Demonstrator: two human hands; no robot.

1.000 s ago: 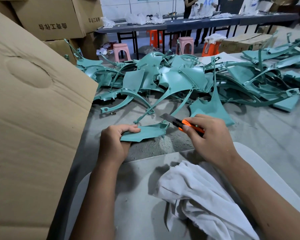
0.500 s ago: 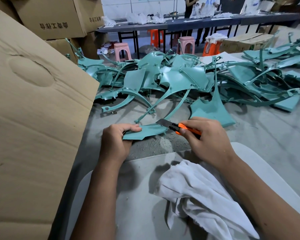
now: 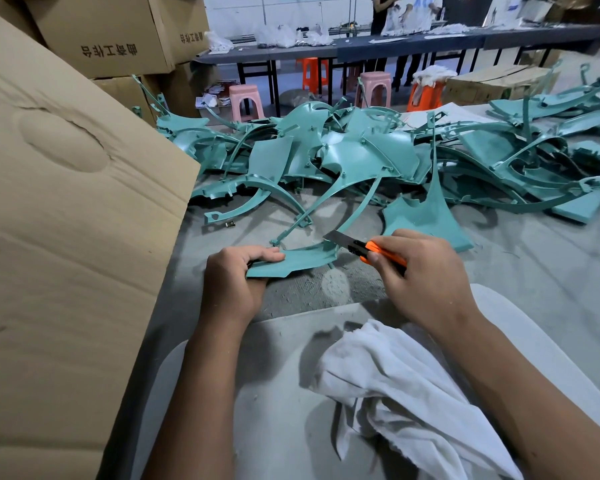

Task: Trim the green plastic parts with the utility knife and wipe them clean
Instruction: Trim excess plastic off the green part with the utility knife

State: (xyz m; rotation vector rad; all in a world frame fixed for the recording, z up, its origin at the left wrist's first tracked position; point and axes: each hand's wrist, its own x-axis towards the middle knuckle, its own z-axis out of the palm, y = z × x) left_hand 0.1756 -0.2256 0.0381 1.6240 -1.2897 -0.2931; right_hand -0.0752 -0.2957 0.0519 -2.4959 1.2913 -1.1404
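Nearest the camera, on the person's lap, a crumpled white cloth [image 3: 406, 393] lies loose, touched by neither hand and ready for the wiping step. Just beyond it, over the front edge of the grey worktop [image 3: 534, 271], the left hand [image 3: 232, 282] pinches the flat near end of a green plastic part [image 3: 291, 261], thumb on top and fingers curled beneath. The right hand [image 3: 426, 275] is closed round the orange utility knife [image 3: 364, 249], whose bared blade meets the part's far, upturned edge. The trimming looks to be under way on this piece, with the wipe not yet done.

The part seems thin, light and fairly stiff, with some spring in its long curved arm, so it likely flexes under the blade unless held close to the cut. The broad flat end is the sensible place to take hold, clear of the blade's path; its glossy face may slip in the fingers.

Further back, a tangled pile of green parts [image 3: 361, 157] covers the worktop. A large cardboard flap [image 3: 66, 220] stands at the left, with cardboard boxes [image 3: 111, 36] stacked behind, and plastic stools [image 3: 245, 100] and long tables [image 3: 395, 48] beyond.
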